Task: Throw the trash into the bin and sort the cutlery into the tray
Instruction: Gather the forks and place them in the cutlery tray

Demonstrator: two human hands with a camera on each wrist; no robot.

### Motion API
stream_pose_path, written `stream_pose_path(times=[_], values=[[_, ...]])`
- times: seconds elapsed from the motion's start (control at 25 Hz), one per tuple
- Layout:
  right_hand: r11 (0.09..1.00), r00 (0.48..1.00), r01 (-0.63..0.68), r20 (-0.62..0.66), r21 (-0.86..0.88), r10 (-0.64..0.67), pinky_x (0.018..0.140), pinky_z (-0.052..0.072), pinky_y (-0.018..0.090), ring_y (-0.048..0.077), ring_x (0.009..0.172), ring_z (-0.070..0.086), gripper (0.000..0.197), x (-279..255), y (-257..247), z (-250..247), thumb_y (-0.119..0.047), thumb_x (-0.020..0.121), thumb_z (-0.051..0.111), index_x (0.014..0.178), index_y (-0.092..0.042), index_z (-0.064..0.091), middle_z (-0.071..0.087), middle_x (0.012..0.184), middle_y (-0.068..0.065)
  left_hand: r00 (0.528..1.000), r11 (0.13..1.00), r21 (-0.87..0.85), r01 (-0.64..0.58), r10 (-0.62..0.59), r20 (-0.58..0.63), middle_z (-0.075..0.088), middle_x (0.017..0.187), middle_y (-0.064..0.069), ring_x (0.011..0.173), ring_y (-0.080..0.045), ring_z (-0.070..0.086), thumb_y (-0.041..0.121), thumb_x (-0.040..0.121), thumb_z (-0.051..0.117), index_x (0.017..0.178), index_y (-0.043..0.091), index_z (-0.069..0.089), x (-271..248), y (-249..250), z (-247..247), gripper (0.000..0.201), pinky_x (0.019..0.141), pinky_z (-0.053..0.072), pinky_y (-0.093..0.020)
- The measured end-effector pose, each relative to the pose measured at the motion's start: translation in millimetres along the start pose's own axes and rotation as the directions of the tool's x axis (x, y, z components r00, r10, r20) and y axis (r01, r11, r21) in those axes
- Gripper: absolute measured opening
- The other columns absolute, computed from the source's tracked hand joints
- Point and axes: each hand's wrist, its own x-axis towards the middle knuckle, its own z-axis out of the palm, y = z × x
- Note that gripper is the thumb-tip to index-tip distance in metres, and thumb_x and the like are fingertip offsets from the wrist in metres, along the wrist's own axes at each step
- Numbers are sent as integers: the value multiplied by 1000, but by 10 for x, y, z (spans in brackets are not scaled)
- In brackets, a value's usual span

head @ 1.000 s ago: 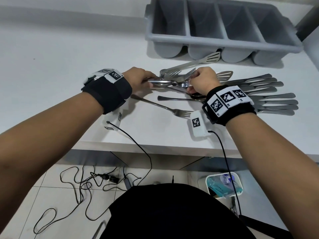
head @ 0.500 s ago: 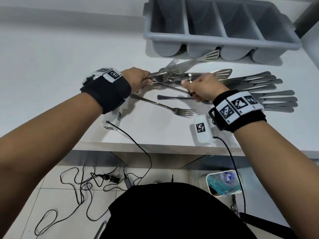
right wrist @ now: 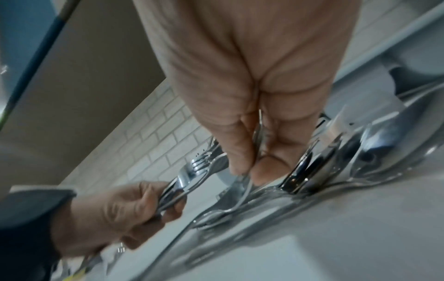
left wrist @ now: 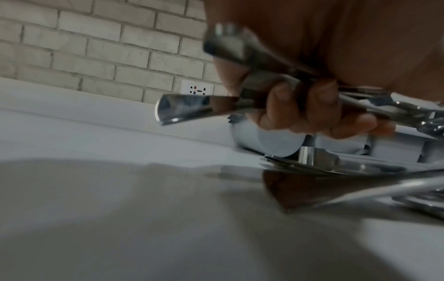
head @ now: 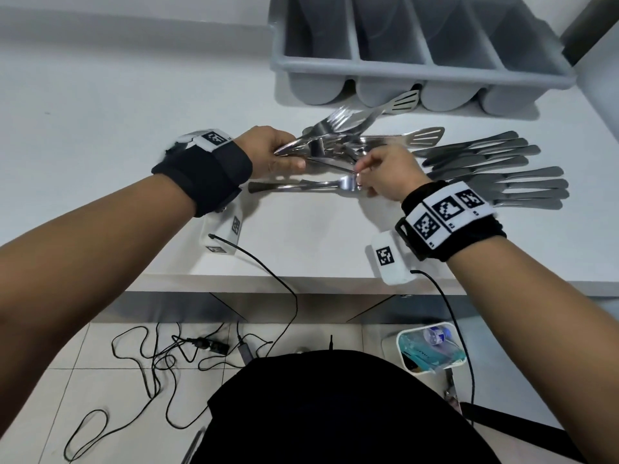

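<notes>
Head view: both hands, left (head: 268,152) and right (head: 388,175), grip forks (head: 335,123).

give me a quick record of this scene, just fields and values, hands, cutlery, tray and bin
left hand: grips a bundle of forks by the handles, held above the counter
right hand: pinches the head of one fork lying on the counter
knives: stacked in rows on the counter, right of the hands
slotted servers: two, on the counter between hands and tray
tray: grey, four compartments, at the back; no cutlery seen in it
bin: on the floor under the counter edge, holds plastic trash
</notes>
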Motion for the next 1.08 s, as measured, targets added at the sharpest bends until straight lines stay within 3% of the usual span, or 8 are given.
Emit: stream_pose_path(times=[0.16,0.28,0.4,0.56,0.64,0.8,0.96,1.08], values=[[954,994,20,-105,299,12,50,53,20,14,53,55,14,92,-40,-10,6,82,60,78,-6,64,59,72,5,1000,999,46,-4,4,-14,60,88,1,85,-15,52,21,71,77,102,8,64,43,73,34,36,63,37,-7],[918,982,72,-190,390,3,61,57,32,16,47,57,27,185,-67,-27,6,79,63,63,-13,54,57,65,4,999,980,195,31,-32,2,61,90,0,84,-18,51,27,76,72,109,13,64,62,103,62,37,72,37,-22],[906,978,171,-181,388,-107,53,55,26,9,42,54,22,258,-65,-109,-8,84,64,65,-14,54,56,65,0,999,982,183,40,-45,26,59,89,-8,83,-20,48,27,88,57,109,10,63,83,102,36,28,74,34,-26],[954,905,271,-370,128,-208,55,47,14,7,59,50,21,454,-48,-445,-18,96,38,92,-14,59,56,71,-7,998,982,187,33,-42,44,50,67,-1,80,-21,45,23,95,44,76,17,53,105,59,-47,22,74,31,-27],[964,890,219,-373,-153,-262,84,50,22,16,84,59,26,608,-25,-663,-3,89,41,105,-14,59,64,94,5,999,986,163,16,-21,33,44,62,3,76,-20,42,22,96,42,75,16,49,117,42,-101,22,64,31,-27],[614,973,219,119,-759,-200,114,26,42,30,139,29,68,869,-6,-775,-31,80,67,139,-19,36,27,154,8,1000,983,-183,-5,3,-10,50,55,10,46,-5,41,19,97,42,74,18,53,174,15,-193,26,45,34,-13],[423,977,192,130,-886,-171,113,26,43,35,141,19,91,1028,-18,-722,-41,80,66,149,-18,10,21,158,5,1000,879,-477,2,-6,-7,54,43,17,35,0,44,21,98,39,74,27,53,237,47,-217,28,42,35,-20],[402,981,181,136,-898,-140,112,30,46,34,141,17,97,1105,-33,-684,-43,77,68,149,-20,7,27,155,7,1000,819,-573,-2,-4,-10,53,42,16,29,2,35,20,99,35,78,23,50,209,163,-236,26,33,29,-14]])
